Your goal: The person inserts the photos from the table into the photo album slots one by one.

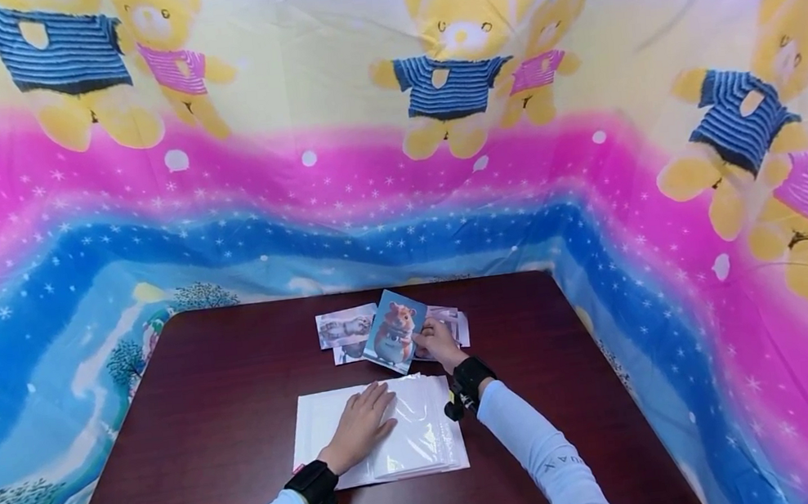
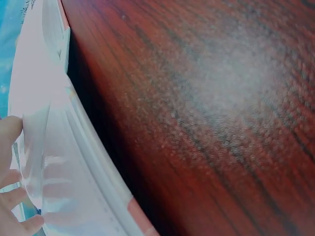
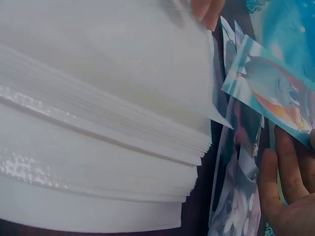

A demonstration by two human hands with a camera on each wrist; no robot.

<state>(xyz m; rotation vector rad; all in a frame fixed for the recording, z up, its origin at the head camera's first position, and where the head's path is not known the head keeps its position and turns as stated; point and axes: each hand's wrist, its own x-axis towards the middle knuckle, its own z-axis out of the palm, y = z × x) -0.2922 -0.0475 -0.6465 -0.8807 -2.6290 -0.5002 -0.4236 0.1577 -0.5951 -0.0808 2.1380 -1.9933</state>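
An open album with clear plastic sleeves over white pages (image 1: 424, 439) lies in the middle of the table in the head view. My left hand (image 1: 356, 429) rests on its page, palm down with fingers extended. Just beyond the album, my right hand (image 1: 440, 342) pinches a picture card (image 1: 389, 340) by its right edge. The card is blue and shows a cartoon hamster; it is tilted above other cards. From the right wrist, the album's many layered sleeves (image 3: 98, 128) show at the side, with the card (image 3: 270, 83) beyond them.
Several loose picture cards (image 1: 344, 326) lie overlapping behind the held card, partly hidden by it. The dark red-brown wooden table (image 1: 206, 412) ends at a patterned cloth backdrop (image 1: 339, 193) with bears, which surrounds the back and sides.
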